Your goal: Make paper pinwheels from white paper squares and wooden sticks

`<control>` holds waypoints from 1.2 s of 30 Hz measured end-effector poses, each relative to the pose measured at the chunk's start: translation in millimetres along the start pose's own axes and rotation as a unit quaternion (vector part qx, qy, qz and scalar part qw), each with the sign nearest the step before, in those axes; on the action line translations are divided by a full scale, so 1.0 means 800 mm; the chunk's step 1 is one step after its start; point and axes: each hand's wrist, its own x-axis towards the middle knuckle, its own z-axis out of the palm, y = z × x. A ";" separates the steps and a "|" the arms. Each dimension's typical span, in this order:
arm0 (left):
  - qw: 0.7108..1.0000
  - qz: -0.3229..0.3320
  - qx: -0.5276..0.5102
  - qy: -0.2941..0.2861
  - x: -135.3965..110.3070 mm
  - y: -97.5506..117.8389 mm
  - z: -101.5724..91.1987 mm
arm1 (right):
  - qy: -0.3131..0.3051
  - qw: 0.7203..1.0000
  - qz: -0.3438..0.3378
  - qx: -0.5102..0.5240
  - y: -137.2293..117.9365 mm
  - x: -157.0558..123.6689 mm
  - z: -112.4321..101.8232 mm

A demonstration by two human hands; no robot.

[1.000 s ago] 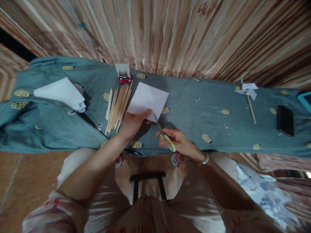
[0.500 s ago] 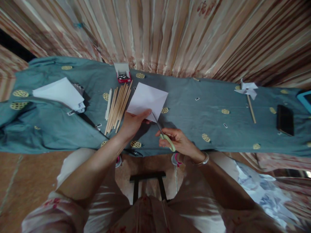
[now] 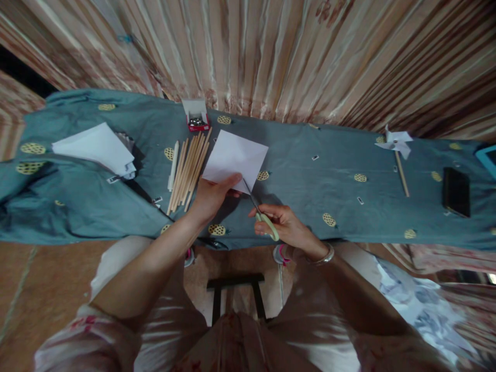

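1. setting: a pleated, patterned curtain (image 3: 248, 57) hangs behind a long worktop (image 3: 298, 165) covered in teal cloth with yellow pineapple prints.
2. left hand (image 3: 211, 199): fingers closed on a square white sheet (image 3: 236, 152), thumb on top near the lower edge, other fingers mostly hidden underneath.
3. right hand (image 3: 285, 222): fingers curled round the pale green handles of a pair of scissors (image 3: 261, 217). a bracelet (image 3: 329, 254) is worn at this wrist.
4. contact: the scissors lie across the sheet's near edge, beside its lower right corner, tip close to the left thumb. the gap between the blades is too small to judge.
5. sheet position: middle of the worktop, one corner pointing away from the person, faint crease lines on its face.
6. just left of the sheet: a bundle of thin wooden sticks (image 3: 189, 173), laid roughly side by side, with a white rod (image 3: 174, 166) alongside.
7. beyond the sticks: a small red and white box (image 3: 199, 128), lid raised, shiny pieces inside.
8. far left: a stack of white paper (image 3: 95, 150), edges uneven.
9. far right: a white pinwheel (image 3: 397, 143) on a wooden stick; near it, a dark flat object (image 3: 456, 192), and at the picture's edge a blue-rimmed item (image 3: 487, 159).
10. below the worktop: a black frame (image 3: 235, 281) between the person's legs; crumpled pale material (image 3: 437, 315) lower right.
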 end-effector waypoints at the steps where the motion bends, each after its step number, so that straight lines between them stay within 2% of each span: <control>1: 1.000 -0.001 0.000 0.001 0.000 0.000 0.000 | 0.000 1.000 0.000 0.000 0.001 0.000 0.000; 12: 0.999 -0.018 -0.027 -0.013 0.000 0.001 -0.002 | 0.009 1.000 -0.009 -0.003 0.005 0.001 -0.003; 25: 1.000 -0.005 -0.013 -0.018 -0.001 -0.001 0.001 | 0.011 0.999 -0.022 -0.028 -0.001 0.000 -0.005; 36: 1.000 -0.004 -0.008 -0.021 0.001 -0.005 0.000 | 0.014 1.000 -0.003 0.000 0.002 0.001 -0.005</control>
